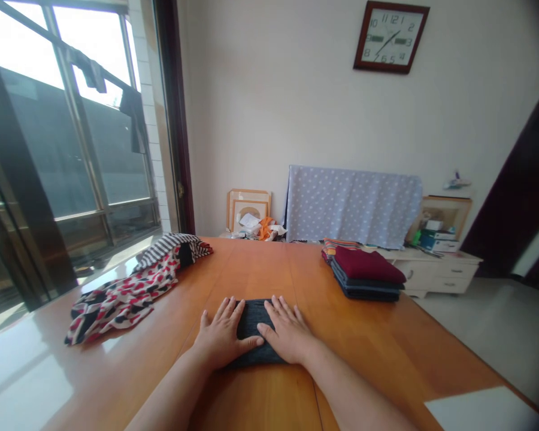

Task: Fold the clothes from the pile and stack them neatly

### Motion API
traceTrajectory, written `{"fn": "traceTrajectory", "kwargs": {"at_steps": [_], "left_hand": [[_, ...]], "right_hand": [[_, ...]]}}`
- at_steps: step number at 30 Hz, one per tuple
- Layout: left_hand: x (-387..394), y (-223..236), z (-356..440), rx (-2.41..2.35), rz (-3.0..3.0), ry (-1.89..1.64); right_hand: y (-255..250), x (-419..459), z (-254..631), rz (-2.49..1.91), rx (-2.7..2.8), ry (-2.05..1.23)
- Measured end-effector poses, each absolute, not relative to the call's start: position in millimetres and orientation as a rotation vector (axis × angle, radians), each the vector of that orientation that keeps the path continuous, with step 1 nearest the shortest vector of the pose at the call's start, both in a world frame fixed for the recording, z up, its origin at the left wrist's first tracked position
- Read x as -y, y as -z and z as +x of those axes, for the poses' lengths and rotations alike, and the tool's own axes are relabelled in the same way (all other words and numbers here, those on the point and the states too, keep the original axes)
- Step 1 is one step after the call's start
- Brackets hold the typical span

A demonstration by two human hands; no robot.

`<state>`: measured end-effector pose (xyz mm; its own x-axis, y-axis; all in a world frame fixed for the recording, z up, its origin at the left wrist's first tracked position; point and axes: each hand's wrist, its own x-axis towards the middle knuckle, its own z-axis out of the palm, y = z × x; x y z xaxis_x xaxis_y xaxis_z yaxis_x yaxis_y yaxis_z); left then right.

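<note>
Table: an orange-brown wooden table (363, 365) fills the lower view.
Far right corner: a stack of folded clothes (367, 276), maroon on top.
Left edge: a bunched red-and-white patterned garment (121, 302).
Centre, towards the near edge: a folded dark garment (254, 326).
Left hand (222, 335): open flat, fingers spread, pressing the garment's left end, not gripping.
Right hand (285, 329): likewise open, pressing its right end.
</note>
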<state>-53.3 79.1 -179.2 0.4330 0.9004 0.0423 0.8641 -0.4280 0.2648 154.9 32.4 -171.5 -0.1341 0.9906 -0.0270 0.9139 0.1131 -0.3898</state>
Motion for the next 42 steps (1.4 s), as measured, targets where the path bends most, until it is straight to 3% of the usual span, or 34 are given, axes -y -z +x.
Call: {"fn": "traceTrajectory", "kwargs": {"at_steps": [14,18,22,29,35,42], "left_hand": [[-81.4,178.1,-58.1,-1.476,2.478,-0.349],[-88.8,170.0,-70.0,-1.538,2.398,-0.667],[-103.1,164.8,-87.9,-1.687,2.176,-1.043],[-110.9,165.3,-96.5,-1.677,2.017,-1.269],[-80.0,151.5,-59.7,-1.197,2.352,-1.184],[-54.1,152.7,-13.0,-0.886,2.397,-0.982]], "right_hand": [[169.9,-37.6,158.2,-1.914,2.141,-0.6],[170.5,-48.5,174.6,-1.702,1.875,-0.787],[169.8,-52.4,194.1,-1.475,1.399,-0.744],[172.9,-30.7,199.3,-1.603,1.257,-0.902],[175.3,-16.0,209.0,-1.781,1.464,-1.12],[174.9,-19.2,199.7,-1.697,1.431,-1.055]]}}
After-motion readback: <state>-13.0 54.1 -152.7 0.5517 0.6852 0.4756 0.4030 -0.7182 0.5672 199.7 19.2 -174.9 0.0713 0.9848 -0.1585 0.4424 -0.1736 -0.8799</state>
